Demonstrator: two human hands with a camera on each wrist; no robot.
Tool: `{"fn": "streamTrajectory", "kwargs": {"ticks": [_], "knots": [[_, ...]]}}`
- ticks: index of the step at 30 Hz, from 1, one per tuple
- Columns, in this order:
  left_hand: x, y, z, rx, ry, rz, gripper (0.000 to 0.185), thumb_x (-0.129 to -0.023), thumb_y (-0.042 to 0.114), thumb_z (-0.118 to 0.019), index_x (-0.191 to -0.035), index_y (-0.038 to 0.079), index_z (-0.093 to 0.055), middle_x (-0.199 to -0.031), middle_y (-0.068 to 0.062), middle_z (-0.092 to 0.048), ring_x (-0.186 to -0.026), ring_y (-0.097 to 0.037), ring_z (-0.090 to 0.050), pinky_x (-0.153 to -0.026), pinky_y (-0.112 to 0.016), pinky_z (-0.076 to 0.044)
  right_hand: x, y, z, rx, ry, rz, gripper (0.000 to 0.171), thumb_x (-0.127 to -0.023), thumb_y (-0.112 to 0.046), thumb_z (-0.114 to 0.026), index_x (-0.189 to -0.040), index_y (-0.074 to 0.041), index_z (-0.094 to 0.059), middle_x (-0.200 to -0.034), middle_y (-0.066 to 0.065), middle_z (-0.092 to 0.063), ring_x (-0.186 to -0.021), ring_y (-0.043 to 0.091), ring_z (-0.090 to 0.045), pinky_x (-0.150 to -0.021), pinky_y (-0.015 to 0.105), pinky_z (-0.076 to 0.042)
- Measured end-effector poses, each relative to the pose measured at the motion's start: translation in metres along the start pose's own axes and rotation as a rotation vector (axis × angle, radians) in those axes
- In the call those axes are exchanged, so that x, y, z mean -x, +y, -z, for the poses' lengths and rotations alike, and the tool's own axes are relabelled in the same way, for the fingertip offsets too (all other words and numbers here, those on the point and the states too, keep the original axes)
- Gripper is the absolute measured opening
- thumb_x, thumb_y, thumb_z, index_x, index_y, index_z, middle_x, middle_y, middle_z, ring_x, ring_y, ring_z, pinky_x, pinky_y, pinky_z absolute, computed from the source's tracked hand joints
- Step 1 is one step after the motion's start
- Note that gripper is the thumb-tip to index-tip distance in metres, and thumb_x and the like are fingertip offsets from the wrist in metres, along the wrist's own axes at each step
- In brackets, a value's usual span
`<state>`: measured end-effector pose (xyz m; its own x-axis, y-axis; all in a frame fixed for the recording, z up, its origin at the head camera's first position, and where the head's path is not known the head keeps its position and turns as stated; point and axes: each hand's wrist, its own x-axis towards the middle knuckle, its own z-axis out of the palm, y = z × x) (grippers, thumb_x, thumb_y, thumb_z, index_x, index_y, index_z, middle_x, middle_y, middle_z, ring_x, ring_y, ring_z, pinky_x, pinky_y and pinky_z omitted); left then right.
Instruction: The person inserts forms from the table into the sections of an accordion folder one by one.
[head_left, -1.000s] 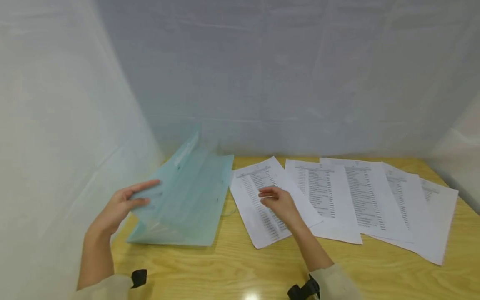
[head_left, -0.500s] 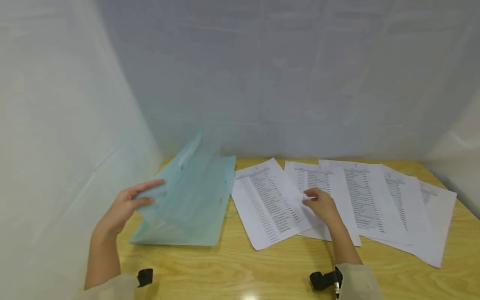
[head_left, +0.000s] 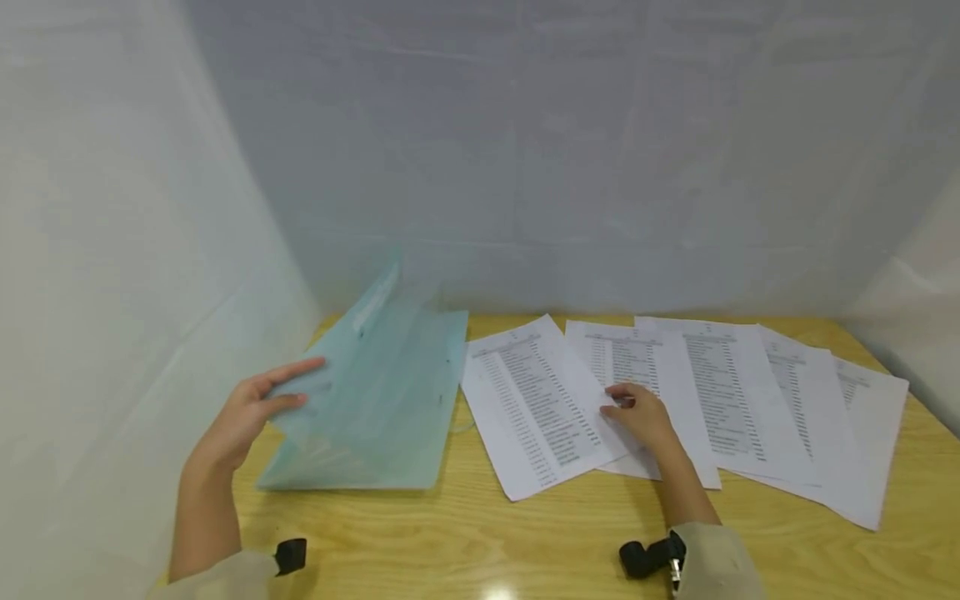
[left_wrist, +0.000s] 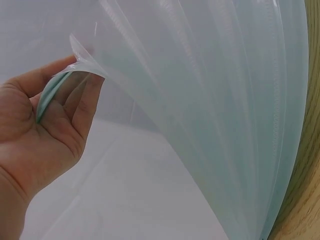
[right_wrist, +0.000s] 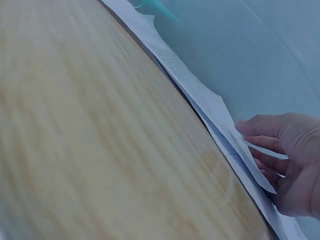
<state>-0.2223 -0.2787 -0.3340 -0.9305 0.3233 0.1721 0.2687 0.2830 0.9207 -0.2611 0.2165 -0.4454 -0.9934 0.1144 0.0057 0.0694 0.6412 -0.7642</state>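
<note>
We see the left hand [head_left: 243, 414] pinching a corner of a pale green folder [head_left: 375, 392] (its flap lifted) at the left of the wooden table [head_left: 465, 533]. The right hand [head_left: 641, 414], fingers curled, pinches the edge of a printed sheet [head_left: 652, 392] among overlapping pages.

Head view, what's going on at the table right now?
A person sits at a wooden table. The left hand holds the flap of a translucent teal folder lifted open, thumb and fingers pinching its edge. The right hand rests on the second printed sheet of a fanned row of printed sheets, its fingers pinching up that sheet's edge beside the leftmost sheet. No sheet is in the folder's opening yet.
</note>
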Motion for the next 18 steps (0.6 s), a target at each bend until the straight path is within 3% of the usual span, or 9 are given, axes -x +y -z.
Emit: {"fn": "streamTrajectory", "kwargs": {"ticks": [18], "knots": [[0.000,0.002,-0.002,0.013,0.008,0.042,0.046,-0.092,0.014,-0.056,-0.136,0.006,-0.045,-0.138,0.007,-0.042,-0.134,-0.034,-0.010,-0.096,-0.065,-0.005,0.001,0.005,-0.011,0.000,0.088,0.062,0.029,-0.076,-0.004,-0.070,-0.106,-0.004,-0.066,-0.097,0.013,-0.055,-0.084,0.026,-0.047,-0.074,0.038,-0.037]]}}
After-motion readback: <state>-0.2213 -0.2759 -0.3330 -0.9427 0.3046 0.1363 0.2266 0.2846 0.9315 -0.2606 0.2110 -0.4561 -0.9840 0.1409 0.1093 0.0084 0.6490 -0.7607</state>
